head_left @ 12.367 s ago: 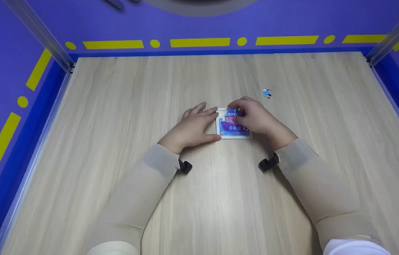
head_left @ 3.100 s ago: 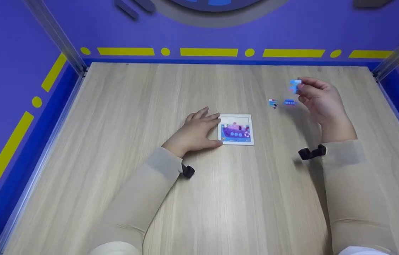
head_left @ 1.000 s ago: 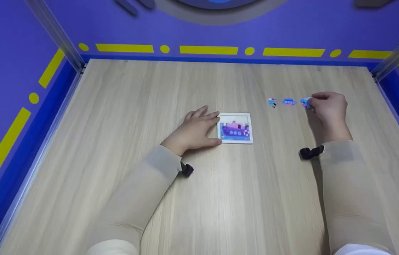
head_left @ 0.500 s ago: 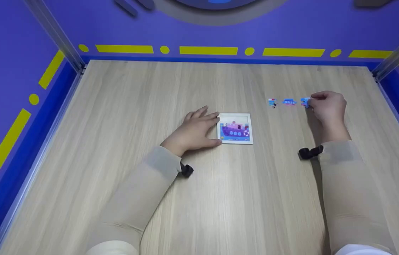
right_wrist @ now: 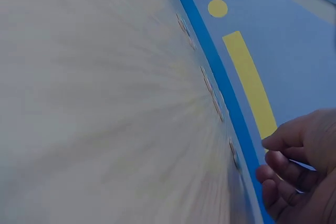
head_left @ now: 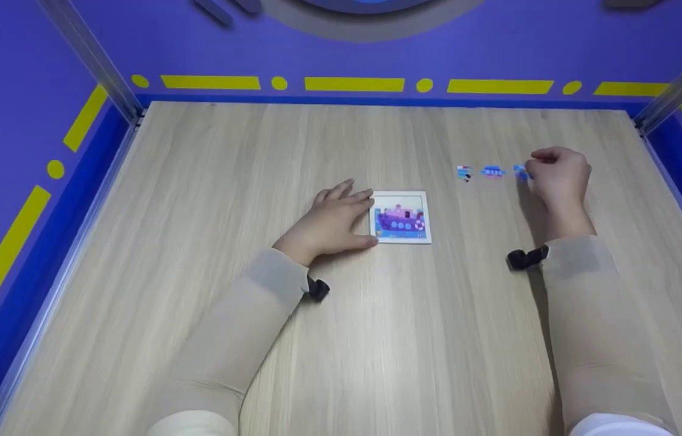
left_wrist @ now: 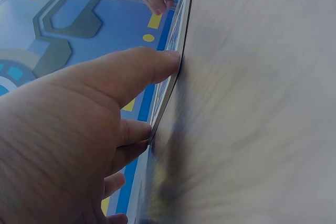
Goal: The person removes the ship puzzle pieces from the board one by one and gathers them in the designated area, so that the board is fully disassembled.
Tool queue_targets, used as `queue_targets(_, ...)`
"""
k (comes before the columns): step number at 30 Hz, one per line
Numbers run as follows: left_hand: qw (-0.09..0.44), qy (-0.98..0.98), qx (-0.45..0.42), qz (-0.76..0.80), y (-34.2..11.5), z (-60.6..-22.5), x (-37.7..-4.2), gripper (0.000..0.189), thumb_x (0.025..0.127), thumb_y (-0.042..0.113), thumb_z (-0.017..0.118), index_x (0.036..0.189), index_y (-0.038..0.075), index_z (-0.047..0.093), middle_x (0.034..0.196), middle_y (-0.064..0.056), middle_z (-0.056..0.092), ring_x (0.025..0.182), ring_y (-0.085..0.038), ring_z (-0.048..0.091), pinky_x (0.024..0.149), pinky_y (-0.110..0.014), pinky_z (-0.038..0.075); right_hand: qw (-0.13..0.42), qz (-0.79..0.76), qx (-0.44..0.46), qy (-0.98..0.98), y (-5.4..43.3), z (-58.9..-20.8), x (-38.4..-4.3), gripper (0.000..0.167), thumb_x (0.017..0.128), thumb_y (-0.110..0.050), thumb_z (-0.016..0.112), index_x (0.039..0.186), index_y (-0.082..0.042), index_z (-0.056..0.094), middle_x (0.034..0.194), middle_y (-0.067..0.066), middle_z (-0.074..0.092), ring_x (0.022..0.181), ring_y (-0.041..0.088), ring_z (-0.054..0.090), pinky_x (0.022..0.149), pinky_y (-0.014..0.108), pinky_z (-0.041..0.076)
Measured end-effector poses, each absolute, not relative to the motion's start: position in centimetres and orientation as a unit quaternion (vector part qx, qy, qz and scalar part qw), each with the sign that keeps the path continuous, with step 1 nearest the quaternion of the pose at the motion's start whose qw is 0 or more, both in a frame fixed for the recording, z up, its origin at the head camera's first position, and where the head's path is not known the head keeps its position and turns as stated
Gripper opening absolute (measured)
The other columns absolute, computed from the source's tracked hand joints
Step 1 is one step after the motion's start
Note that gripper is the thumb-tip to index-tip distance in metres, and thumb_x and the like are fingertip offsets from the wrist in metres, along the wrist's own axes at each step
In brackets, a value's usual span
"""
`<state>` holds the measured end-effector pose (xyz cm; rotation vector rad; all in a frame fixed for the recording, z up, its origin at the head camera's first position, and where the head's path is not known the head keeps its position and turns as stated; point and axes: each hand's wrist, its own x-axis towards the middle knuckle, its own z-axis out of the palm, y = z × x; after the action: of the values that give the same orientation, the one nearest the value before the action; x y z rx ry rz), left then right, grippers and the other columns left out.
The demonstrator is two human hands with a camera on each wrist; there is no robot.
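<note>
A small white-framed jigsaw puzzle (head_left: 401, 221) of a purple and pink ship lies flat near mid-table. Its upper strip shows pale backing. Along its left edge rest the thumb and fingertips of my left hand (head_left: 331, 224), spread and fairly straight. Three loose puzzle pieces form a row to the upper right: a left piece (head_left: 463, 172), a blue middle piece (head_left: 493, 172) and a blue right piece (head_left: 520, 172). My right hand (head_left: 560, 175) hovers beside the right piece, partly covering it. In the right wrist view its fingers are loosely curled, hold nothing, and stand apart from that piece (right_wrist: 234, 155).
The wood-grain table (head_left: 341, 339) is bounded by a blue back wall (head_left: 353, 57) and side walls with yellow marks. Black wrist cameras (head_left: 318, 289) sit on the inner side of both sleeves.
My right hand took pieces from the puzzle's upper part and set them in a row at the right. It has just let go of the right piece and lifted slightly. The left hand stays put.
</note>
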<state>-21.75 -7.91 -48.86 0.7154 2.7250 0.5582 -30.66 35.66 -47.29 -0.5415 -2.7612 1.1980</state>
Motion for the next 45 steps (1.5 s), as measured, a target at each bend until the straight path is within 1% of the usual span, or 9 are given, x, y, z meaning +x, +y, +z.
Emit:
queue_targets(4,0.130,0.942,0.244,0.191,-8.1,-48.9,-21.9,0.088,0.103,0.060,0.074,0.175,0.017,0.046,0.188,0.003,0.032,0.181,-0.032,0.008,0.145,-0.060,0.010,0.042,0.428,-0.145,-0.891,33.6,-46.8,-30.6,0.041,0.110,-0.027,0.069,0.143,-0.004,0.076,0.116,-0.004,0.074,0.098,0.004,0.063,0.079,0.014,0.054)
queue_targets(10,0.128,0.945,0.232,0.192,-8.3,-49.2,-22.0,0.088,0.102,0.060,0.075,0.174,0.017,0.047,0.188,0.003,0.033,0.181,-0.032,0.008,0.145,-0.061,0.010,0.020,0.459,-0.057,-0.886,28.7,-46.3,-29.6,0.038,0.112,-0.028,0.069,0.140,-0.004,0.077,0.122,0.003,0.072,0.104,0.011,0.064,0.081,0.014,0.055)
queue_targets(16,0.135,0.943,0.235,0.192,-8.3,-49.3,-22.0,0.089,0.103,0.062,0.074,0.175,0.018,0.046,0.188,0.003,0.032,0.181,-0.033,0.008,0.145,-0.061,0.009,-0.037,0.483,0.033,-0.874,23.6,-46.2,-27.5,0.036,0.110,-0.022,0.072,0.140,-0.003,0.078,0.126,0.012,0.075,0.106,0.017,0.065,0.083,0.018,0.056)
queue_targets(22,0.131,0.944,0.231,0.196,-8.3,-49.1,-22.0,0.089,0.103,0.062,0.075,0.175,0.018,0.045,0.188,0.004,0.032,0.181,-0.031,0.008,0.145,-0.061,0.009,-0.110,0.454,0.106,-0.878,20.0,-46.4,-26.0,0.035,0.108,-0.021,0.074,0.140,-0.008,0.079,0.131,0.013,0.076,0.111,0.024,0.065,0.085,0.022,0.056)
queue_targets(27,0.131,0.942,0.237,0.197,-8.2,-49.1,-22.0,0.090,0.103,0.062,0.074,0.175,0.018,0.044,0.188,0.004,0.032,0.181,-0.032,0.008,0.145,-0.061,0.008,-0.135,0.433,0.148,-0.879,18.7,-46.9,-25.4,0.033,0.107,-0.008,0.073,0.140,-0.007,0.079,0.130,0.017,0.077,0.108,0.026,0.069,0.087,0.026,0.057)
queue_targets(29,0.130,0.942,0.239,0.195,-8.1,-49.1,-22.0,0.090,0.102,0.062,0.074,0.175,0.018,0.044,0.188,0.004,0.032,0.181,-0.032,0.008,0.145,-0.062,0.009,-0.139,0.427,0.158,-0.880,18.5,-47.1,-25.2,0.033,0.107,-0.006,0.072,0.140,-0.007,0.079,0.132,0.017,0.078,0.109,0.027,0.070,0.092,0.031,0.057)
queue_targets(34,0.129,0.941,0.244,0.195,-7.8,-49.2,-22.0,0.090,0.103,0.063,0.074,0.175,0.018,0.045,0.188,0.005,0.032,0.181,-0.032,0.008,0.145,-0.063,0.010,-0.150,0.408,0.175,-0.883,18.5,-47.9,-24.9,0.033,0.107,-0.007,0.073,0.140,-0.008,0.079,0.138,0.016,0.077,0.114,0.031,0.070,0.105,0.046,0.058)
queue_targets(36,0.129,0.941,0.246,0.195,-7.7,-49.2,-22.0,0.090,0.103,0.063,0.074,0.175,0.019,0.045,0.188,0.005,0.032,0.181,-0.032,0.008,0.145,-0.063,0.010,-0.153,0.398,0.182,-0.886,18.6,-48.0,-24.7,0.034,0.107,-0.008,0.074,0.140,-0.008,0.079,0.139,0.017,0.077,0.114,0.031,0.069,0.106,0.049,0.058)
queue_targets(45,0.128,0.941,0.245,0.195,-7.9,-49.2,-21.8,0.090,0.103,0.063,0.074,0.175,0.018,0.045,0.188,0.005,0.031,0.181,-0.032,0.007,0.145,-0.062,0.008,-0.149,0.358,0.217,-0.896,18.3,-48.6,-24.6,0.038,0.103,-0.010,0.081,0.141,-0.007,0.079,0.132,0.016,0.075,0.110,0.029,0.066,0.098,0.043,0.055)
